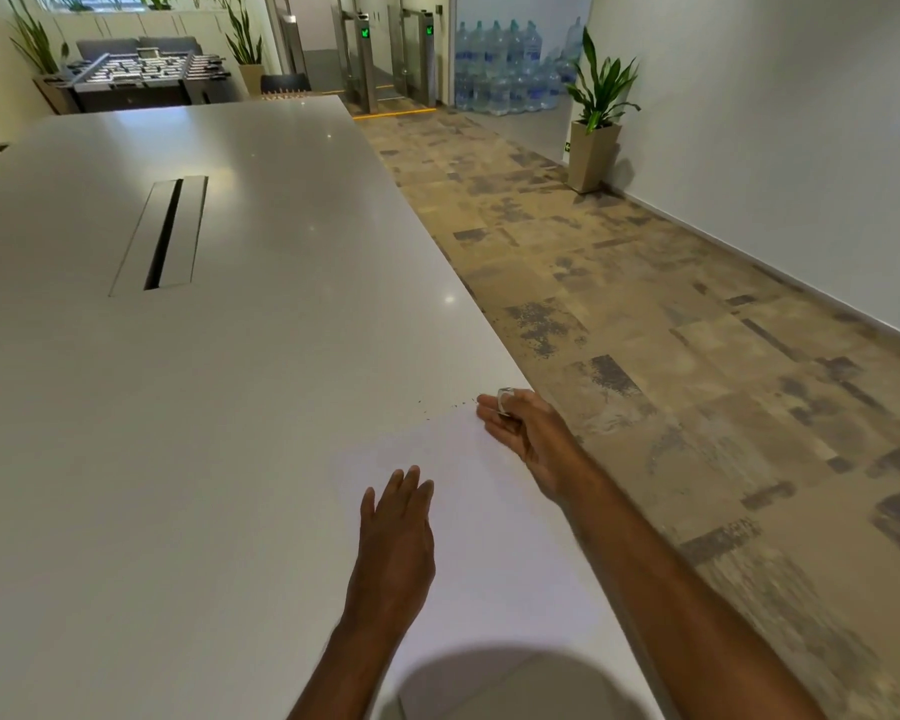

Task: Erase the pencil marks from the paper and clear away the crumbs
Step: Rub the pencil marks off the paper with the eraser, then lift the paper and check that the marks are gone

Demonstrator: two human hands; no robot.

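Observation:
A white sheet of paper (pixel 453 459) lies on the pale table (pixel 204 381) near its right edge, hard to tell apart from the tabletop. My left hand (pixel 396 532) rests flat on the paper's near left part, fingers straight. My right hand (pixel 520 433) is at the paper's far right corner by the table edge, its side on the surface, and it pinches a small white eraser (pixel 504 398) between thumb and fingers. Several dark eraser crumbs (pixel 440 407) are scattered on the table just left of that hand, beyond the paper's far edge.
A long cable slot (pixel 165 233) is cut into the table's middle. The table edge runs diagonally just right of my right hand, with patterned carpet (pixel 671 330) below. A potted plant (pixel 596 122), water bottles (pixel 505 70) and a foosball table (pixel 141 70) stand far off.

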